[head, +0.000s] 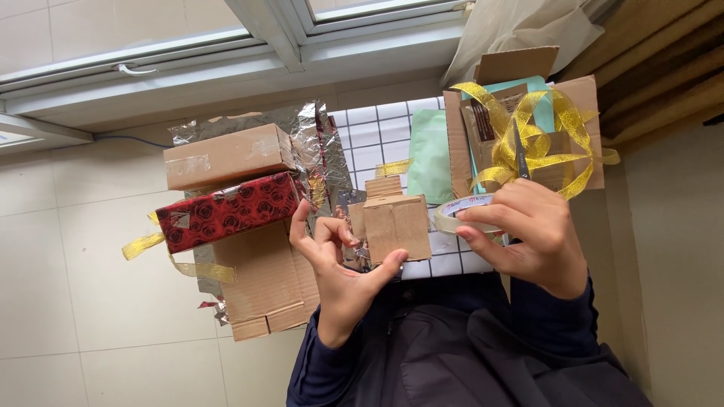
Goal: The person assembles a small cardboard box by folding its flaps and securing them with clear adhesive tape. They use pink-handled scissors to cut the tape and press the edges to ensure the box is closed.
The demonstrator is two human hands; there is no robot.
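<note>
Dark sleeves (452, 354) fill the near edge, both forearms rising from them. Beyond, an open carton (584, 136) at right holds gold ribbon (528, 143) in loose loops; flattened cardboard (264, 283) lies at left under a plain brown box (226, 154) and a red rose-print box (226, 211), with crumpled foil (317, 143) behind and a green pouch (430, 154) on a checked sheet (377, 132). Right hand (528, 234) grips a clear tape roll (464, 213), scissors (520, 154) poking up from the same hand. Left hand (339, 264) half open, thumb pressed to the bottom of a small cardboard box (396, 226), fingers curled at its side; the box is held up between both hands, centre frame.
</note>
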